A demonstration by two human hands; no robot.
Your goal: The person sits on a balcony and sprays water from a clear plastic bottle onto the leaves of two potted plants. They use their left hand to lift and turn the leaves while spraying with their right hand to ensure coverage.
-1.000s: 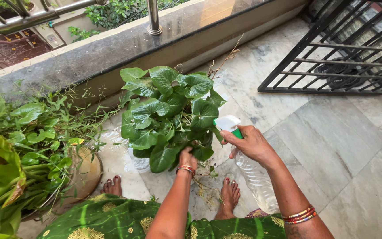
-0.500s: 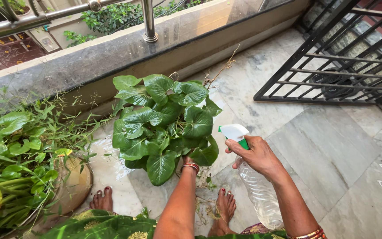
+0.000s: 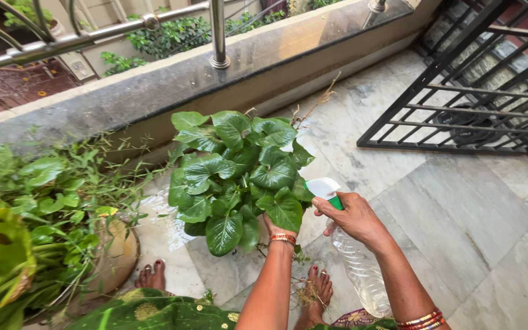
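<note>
One broad-leafed glossy green plant [image 3: 239, 171] on the marble floor [image 3: 447, 201]; left hand [image 3: 276, 225] grips under its leaves. Right hand [image 3: 352, 214] clenches one clear ribbed plastic spray bottle [image 3: 355, 260] just beside it.

clay pot [image 3: 114, 260] with grassy plant left; black metal gate [image 3: 472, 91] right.

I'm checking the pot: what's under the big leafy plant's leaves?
The left hand reaches under the leafy plant; its fingers are covered. Marble floor shows around it; no pot is visible.

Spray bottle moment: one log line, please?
left hand: under leafy plant, grip hidden | right hand: holds spray bottle, nozzle toward leaves | marble floor
</note>
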